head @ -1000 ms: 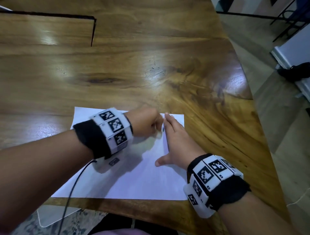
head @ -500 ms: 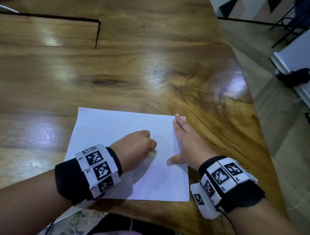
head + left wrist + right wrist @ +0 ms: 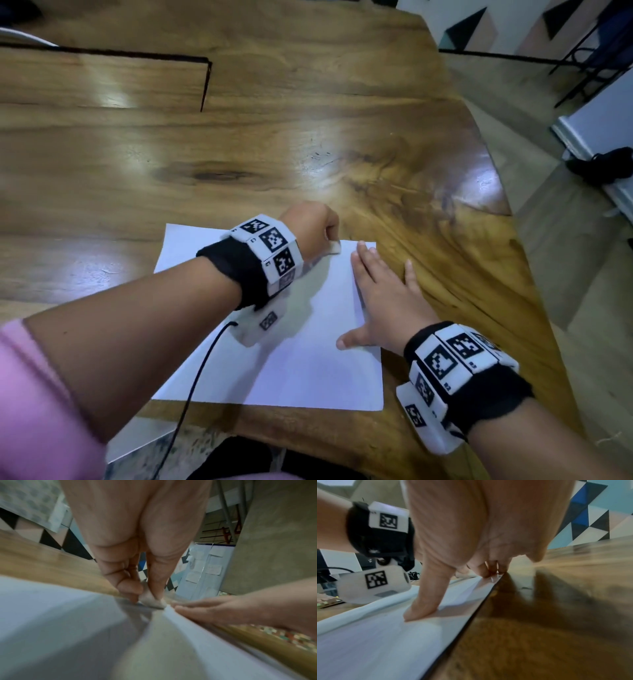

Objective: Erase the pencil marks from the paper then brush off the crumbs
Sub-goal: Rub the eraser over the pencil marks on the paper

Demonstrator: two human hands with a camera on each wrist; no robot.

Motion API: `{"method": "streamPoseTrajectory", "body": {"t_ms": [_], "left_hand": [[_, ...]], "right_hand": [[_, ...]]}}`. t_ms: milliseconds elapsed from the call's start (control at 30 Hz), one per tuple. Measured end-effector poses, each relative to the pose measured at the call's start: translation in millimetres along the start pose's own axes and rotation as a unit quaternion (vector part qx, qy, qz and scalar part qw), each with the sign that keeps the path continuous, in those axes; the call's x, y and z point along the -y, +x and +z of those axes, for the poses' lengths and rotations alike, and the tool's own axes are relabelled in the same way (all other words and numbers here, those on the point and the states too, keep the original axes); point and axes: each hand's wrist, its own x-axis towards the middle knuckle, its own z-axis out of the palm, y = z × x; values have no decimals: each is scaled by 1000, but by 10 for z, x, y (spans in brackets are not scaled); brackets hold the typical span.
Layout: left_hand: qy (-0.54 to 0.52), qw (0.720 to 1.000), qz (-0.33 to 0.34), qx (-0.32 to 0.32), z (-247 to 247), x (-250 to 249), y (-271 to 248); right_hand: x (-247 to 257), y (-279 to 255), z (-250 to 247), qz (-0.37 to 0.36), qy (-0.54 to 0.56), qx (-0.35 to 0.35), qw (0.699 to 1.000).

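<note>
Head view, paper: we see the white paper [image 3: 308, 359] lying flat at the near edge of the wooden table [image 3: 239, 154], its right edge close to the table's curved side.
Eraser: a small pale eraser [image 3: 334, 247] sits on the far right corner of the paper, touching the sheet; in the left wrist view it shows blurred at the fingertips [image 3: 152, 600].
Left hand: our left hand [image 3: 310, 228] is curled into a fist, thumb and fingers pinching the eraser and pressing it down onto the paper.
Right hand: our right hand [image 3: 383, 298] lies flat with straight, slightly spread fingers, thumb and inner fingers on the paper's right edge, outer fingers on bare wood just beside it.
Pencil marks: we cannot tell any on the sheet; the left forearm and its shadow cover much of the upper part.
Crumbs: too small to make out.
Around: each wrist wears a black band with white checkered tags [image 3: 270, 253]; a black cable [image 3: 191, 394] runs from the left one across the paper's near left corner and off the table.
Further out: a dark slot [image 3: 205, 85] cuts into the tabletop at far left, and a black object [image 3: 603, 164] lies on the floor at right.
</note>
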Motion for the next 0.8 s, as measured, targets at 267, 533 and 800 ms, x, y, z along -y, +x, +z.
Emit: {"method": "streamPoseTrajectory", "body": {"t_ms": [267,533,800], "left_hand": [[10,987,68,148,190,93,-630],[10,1000,22,9,98,23,-98],[13,974,101,203,207,132,-696]], "right_hand": [[13,-31,-23,11,-8,8,1000],[26,-42,-33,10,-23,33,999],[23,-43,-44,7,-9,39,999]]}}
